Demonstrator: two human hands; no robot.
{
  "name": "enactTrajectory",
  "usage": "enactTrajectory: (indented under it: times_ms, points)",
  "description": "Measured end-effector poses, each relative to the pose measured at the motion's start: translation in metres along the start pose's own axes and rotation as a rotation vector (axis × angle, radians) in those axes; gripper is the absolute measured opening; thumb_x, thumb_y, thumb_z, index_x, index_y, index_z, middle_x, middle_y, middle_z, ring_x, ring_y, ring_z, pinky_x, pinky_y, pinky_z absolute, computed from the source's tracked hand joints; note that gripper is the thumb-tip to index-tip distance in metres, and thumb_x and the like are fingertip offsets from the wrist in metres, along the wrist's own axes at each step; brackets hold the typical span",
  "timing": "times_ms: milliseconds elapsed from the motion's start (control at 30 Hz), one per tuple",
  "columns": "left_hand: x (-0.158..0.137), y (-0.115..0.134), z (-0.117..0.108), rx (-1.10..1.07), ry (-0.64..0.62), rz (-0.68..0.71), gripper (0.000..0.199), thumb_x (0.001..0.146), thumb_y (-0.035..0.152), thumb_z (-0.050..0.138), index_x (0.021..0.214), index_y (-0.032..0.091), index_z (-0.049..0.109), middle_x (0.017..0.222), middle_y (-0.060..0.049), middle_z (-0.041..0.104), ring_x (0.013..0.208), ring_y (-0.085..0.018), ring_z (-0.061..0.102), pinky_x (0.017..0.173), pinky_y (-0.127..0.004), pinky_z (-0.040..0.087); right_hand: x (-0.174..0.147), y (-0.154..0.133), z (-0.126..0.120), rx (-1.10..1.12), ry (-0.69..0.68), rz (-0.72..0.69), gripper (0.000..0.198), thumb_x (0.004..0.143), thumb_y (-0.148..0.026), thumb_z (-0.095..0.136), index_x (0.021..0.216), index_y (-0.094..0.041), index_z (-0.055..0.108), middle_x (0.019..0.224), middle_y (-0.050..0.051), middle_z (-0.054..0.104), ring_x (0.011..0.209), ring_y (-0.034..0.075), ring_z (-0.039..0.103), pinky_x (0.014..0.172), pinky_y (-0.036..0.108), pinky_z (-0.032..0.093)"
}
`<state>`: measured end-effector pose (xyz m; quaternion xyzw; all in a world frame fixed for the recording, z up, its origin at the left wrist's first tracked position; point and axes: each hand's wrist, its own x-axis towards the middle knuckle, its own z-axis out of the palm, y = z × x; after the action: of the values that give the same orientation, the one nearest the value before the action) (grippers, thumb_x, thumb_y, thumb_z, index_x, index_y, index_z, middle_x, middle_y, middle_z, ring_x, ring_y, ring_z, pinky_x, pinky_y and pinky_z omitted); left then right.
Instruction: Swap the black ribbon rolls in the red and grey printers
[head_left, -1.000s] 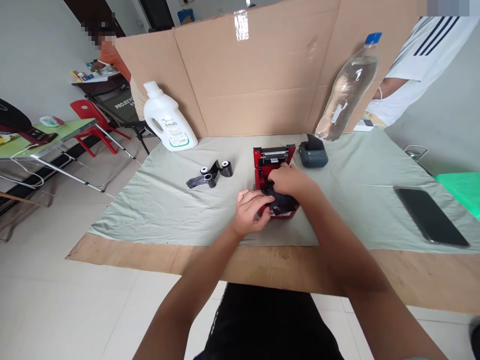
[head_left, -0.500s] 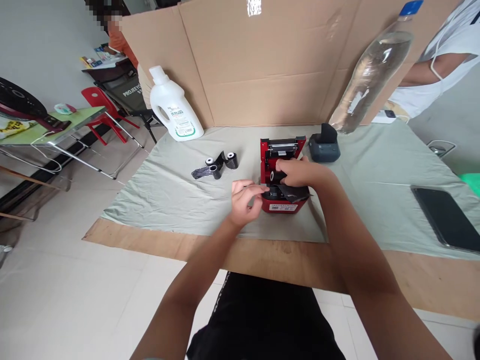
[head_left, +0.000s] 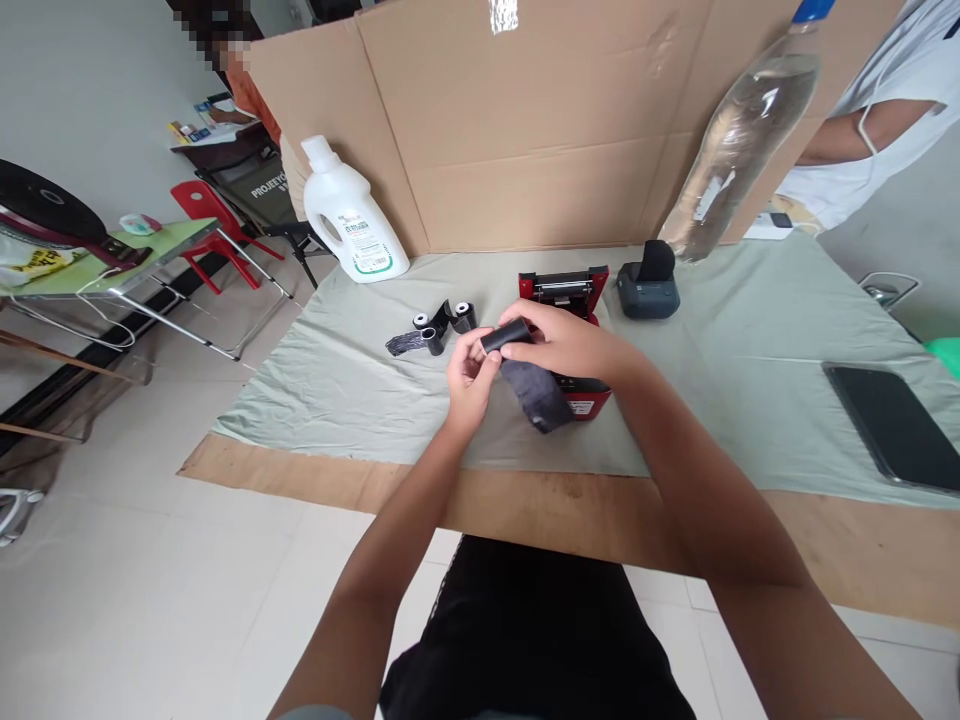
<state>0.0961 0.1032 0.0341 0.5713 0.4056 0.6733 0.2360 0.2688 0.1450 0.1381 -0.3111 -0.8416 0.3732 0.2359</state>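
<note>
Both hands hold a black ribbon roll [head_left: 507,337] just left of and in front of a red label printer [head_left: 597,402] whose lid stands raised. My left hand [head_left: 471,375] is closed round the roll's left end. From the right, my right hand [head_left: 566,340] grips the roll between thumb and fingers and covers much of the printer. A loose strip of black ribbon [head_left: 538,395] hangs from the roll across the printer's front left corner. Left of my hands, several small black ribbon rolls [head_left: 432,328] with white cores lie on the cloth.
A dark grey device [head_left: 649,290] stands right of the printer. A white detergent bottle [head_left: 352,215] and a large water bottle [head_left: 739,150] lean against the cardboard [head_left: 525,120] behind. A black phone [head_left: 892,425] lies at right on the green cloth [head_left: 750,370]. Two people are beyond the cardboard.
My right hand has lifted the black ribbon roll out of the open printer and moved it left. My left hand has left the printer's edge and taken hold of the roll's end.
</note>
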Motion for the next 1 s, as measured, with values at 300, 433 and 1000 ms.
enactTrajectory:
  times_ms: [300,433,1000]
  points:
    - [0.005,-0.009,-0.005,0.007,0.021,-0.027,0.043,0.095,0.065,0.065,0.114,0.026,0.059,0.080,0.002,0.054,0.063,-0.011,0.051,0.059,-0.026,0.044,0.009,0.013,0.012,0.238,0.088,-0.023,0.025,0.085,-0.023,0.064,0.110,-0.023,0.063,0.103,0.003,0.069,0.093,0.022,0.065,0.082,0.036,0.052]
    - [0.005,-0.010,-0.009,0.068,0.032,0.017,0.050,0.089,0.064,0.073,0.119,0.026,0.058,0.088,0.000,0.059,0.076,-0.014,0.060,0.069,-0.028,0.049,0.012,0.017,0.014,0.264,0.131,0.021,0.026,0.088,-0.030,0.064,0.111,-0.021,0.066,0.103,0.005,0.071,0.096,0.023,0.066,0.086,0.038,0.053]
    - [0.014,-0.008,-0.029,0.322,-0.116,0.392,0.069,0.083,0.053,0.084,0.140,0.026,0.055,0.116,-0.008,0.069,0.091,-0.018,0.063,0.080,-0.033,0.051,0.003,0.012,-0.005,0.268,0.043,0.183,0.016,0.080,-0.015,0.067,0.095,-0.021,0.071,0.076,0.003,0.071,0.068,0.020,0.064,0.064,0.034,0.049]
